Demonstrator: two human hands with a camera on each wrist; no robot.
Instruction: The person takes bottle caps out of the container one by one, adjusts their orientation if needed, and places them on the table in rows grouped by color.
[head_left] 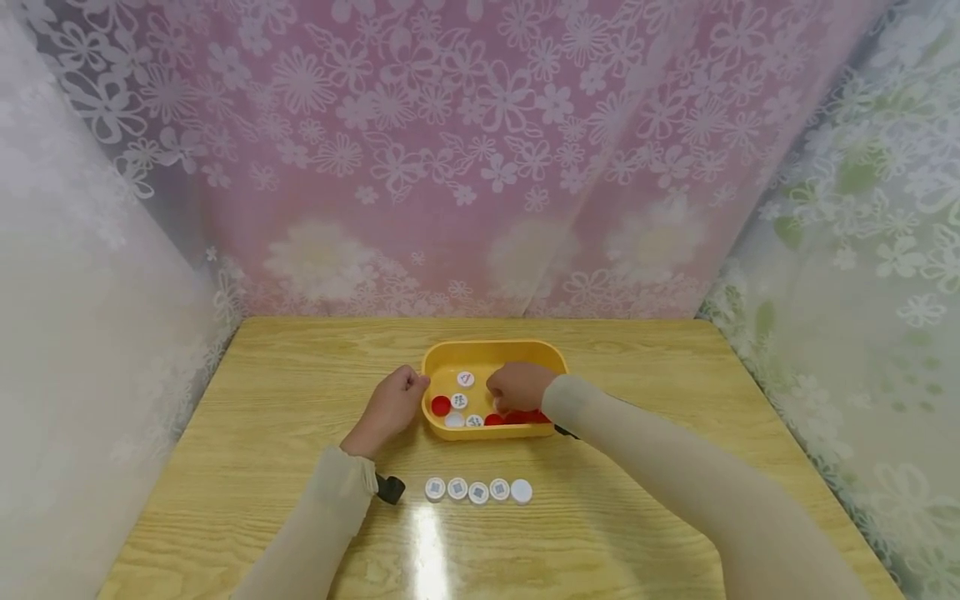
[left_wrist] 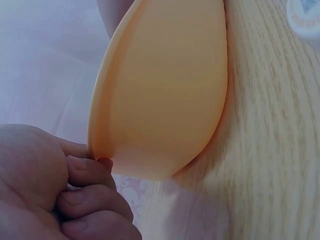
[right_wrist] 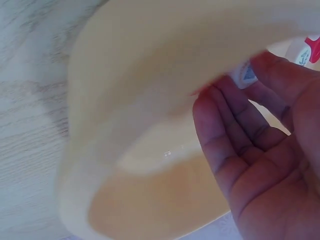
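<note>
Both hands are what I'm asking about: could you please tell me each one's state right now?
Left hand: closed, pinching the yellow tray.
Right hand: closed, pinching a white cap inside the tray.

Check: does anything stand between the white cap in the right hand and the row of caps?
Yes: the yellow tub's near wall, with red caps lying just inside it, stands between the white cap in the right hand and the row of caps.
</note>
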